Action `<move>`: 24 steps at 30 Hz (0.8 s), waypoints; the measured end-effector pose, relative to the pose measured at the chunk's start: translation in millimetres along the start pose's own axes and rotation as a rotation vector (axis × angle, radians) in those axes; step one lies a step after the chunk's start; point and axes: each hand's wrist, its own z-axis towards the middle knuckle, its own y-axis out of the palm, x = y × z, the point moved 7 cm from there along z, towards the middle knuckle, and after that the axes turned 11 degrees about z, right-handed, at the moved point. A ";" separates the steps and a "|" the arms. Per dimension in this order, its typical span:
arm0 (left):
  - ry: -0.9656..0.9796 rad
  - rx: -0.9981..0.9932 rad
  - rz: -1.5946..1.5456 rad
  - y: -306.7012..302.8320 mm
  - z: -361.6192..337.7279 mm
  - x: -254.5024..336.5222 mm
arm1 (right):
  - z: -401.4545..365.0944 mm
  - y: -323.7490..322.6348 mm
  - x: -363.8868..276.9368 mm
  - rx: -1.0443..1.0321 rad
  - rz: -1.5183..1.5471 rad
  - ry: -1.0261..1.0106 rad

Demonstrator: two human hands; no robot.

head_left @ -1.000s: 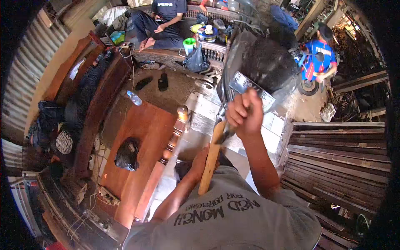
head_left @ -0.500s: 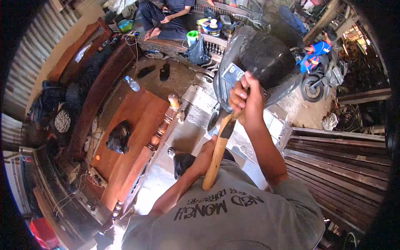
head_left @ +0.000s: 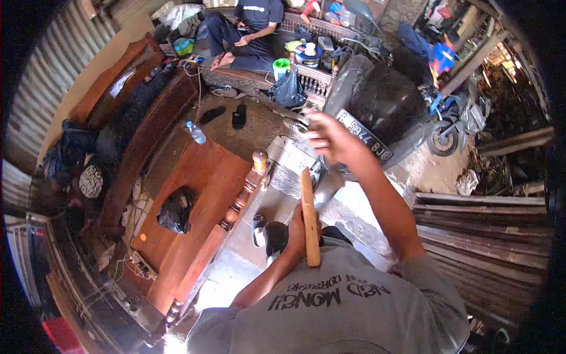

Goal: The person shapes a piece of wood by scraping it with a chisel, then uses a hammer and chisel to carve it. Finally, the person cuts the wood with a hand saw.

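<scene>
A light wooden piece (head_left: 309,218) stands nearly upright in front of my shirt. My left hand (head_left: 296,227) is wrapped round its middle. My right hand (head_left: 331,140) is raised above and to the right of the wood's top end, its fingers curled and blurred. Below that hand hangs a blurred, dark blade-like tool (head_left: 330,184), apart from the wood; my right hand appears to grip its handle, which is mostly hidden.
A wooden bench seat (head_left: 203,171) holding a black plastic bag (head_left: 175,209) and a water bottle (head_left: 196,133) is at left. Ahead stands a parked scooter (head_left: 383,97). A person (head_left: 256,29) sits at the back. Stacked boards (head_left: 477,236) lie at right.
My right hand has risen and moved left, and the dark tool has come away from the wood. The wood is now more upright. The view has shifted slightly.
</scene>
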 end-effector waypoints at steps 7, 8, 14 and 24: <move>0.145 0.023 0.087 -37.5 -20.4 66.5 | 20.9 59.0 -10.6 -0.217 0.130 -0.234; 0.128 0.019 0.088 -37.0 -26.3 76.9 | 8.1 69.8 -16.8 -0.187 0.150 -0.336; 0.009 -0.175 0.240 -47.8 -34.0 103.6 | -29.1 114.7 6.8 -0.043 0.318 -0.440; -0.103 -0.134 0.417 -82.9 -29.4 104.3 | -45.7 96.0 -17.0 0.165 0.379 -0.808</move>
